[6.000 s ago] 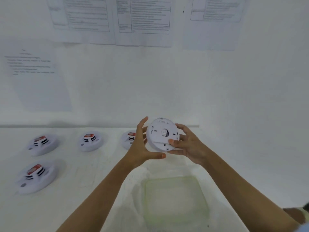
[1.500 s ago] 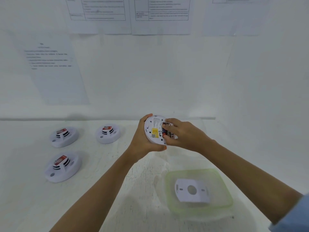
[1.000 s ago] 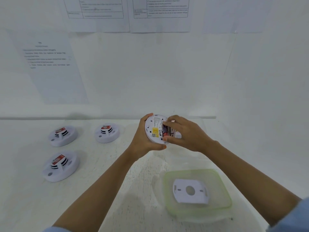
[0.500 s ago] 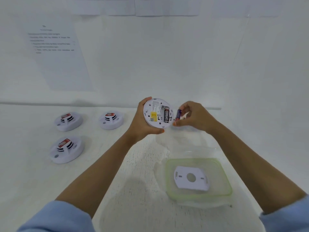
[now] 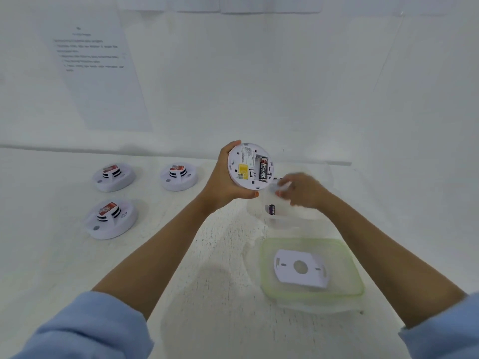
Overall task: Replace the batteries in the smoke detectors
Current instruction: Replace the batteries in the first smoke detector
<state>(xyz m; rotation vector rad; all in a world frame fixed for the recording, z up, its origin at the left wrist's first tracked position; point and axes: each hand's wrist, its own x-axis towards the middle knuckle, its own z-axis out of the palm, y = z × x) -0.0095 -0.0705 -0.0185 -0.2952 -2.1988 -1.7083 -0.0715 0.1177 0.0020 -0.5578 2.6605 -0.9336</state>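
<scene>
- Wall, far left: one printed sheet (image 5: 96, 73) taped up; text too small to read.
- White surface (image 5: 51, 255), left part: three closed smoke detectors, each with a red-and-white label on its top. Back left unit (image 5: 114, 177), front left unit (image 5: 111, 220), back middle unit (image 5: 178, 176). All three lie flat and apart from one another.
- Left hand (image 5: 225, 182): raised above the surface, fingers wrapped round the rim of the open smoke detector (image 5: 250, 167), thumb on its lower edge. Firm grip.
- Open smoke detector: held tilted, back side facing the camera, cover off. Yellow sticker (image 5: 243, 167) to the left of the battery bay. One black battery (image 5: 263, 172) sits in the bay; the slot beside it looks unfilled.
- Right hand (image 5: 302, 190): just right of and below the held detector, over the clear tub (image 5: 285, 218). Motion-blurred; cannot tell whether the fingers are apart or pinching anything.
- Clear tub: stands on the surface under the right hand. A purple battery (image 5: 272, 209) lies inside, near its left wall.
- Green-rimmed tray (image 5: 262, 265): nearer the camera than the tub. White mounting plate (image 5: 300, 268) with a round centre hole lies flat in it.
- Both forearms bare; blue sleeves at the lower corners.
</scene>
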